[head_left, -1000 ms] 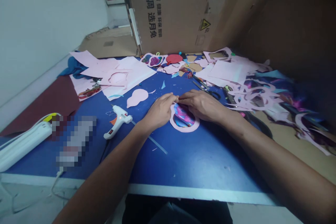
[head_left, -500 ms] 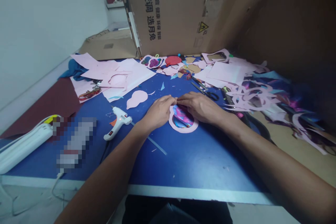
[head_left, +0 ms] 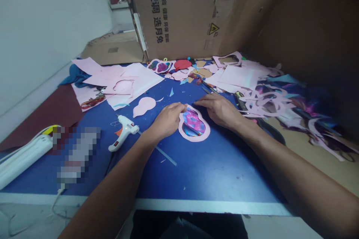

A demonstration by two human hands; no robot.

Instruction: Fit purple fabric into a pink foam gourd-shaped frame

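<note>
A gourd-shaped pink cutout lies flat on the blue table, with a shiny pink-and-blue patterned piece in its middle. My left hand holds the cutout by its upper left edge, fingertips at its narrow top. To the right, my right hand is off the cutout, fingers stretched out low over the table and nothing visible in them. Just beyond that hand, scissors are partly covered by it. Left of my left hand lie a white glue gun and a plain pink gourd-shaped piece.
Pink sheets lie at the back left, and cut-out scraps pile up on the right. A tall cardboard box stands behind the table. A thin clear stick lies near my left forearm. A white power strip sits far left.
My right hand has drawn away from the cutout's top to the right, uncovering more of the patterned piece. My left hand stays at the cutout's edge. The view has shifted slightly.
</note>
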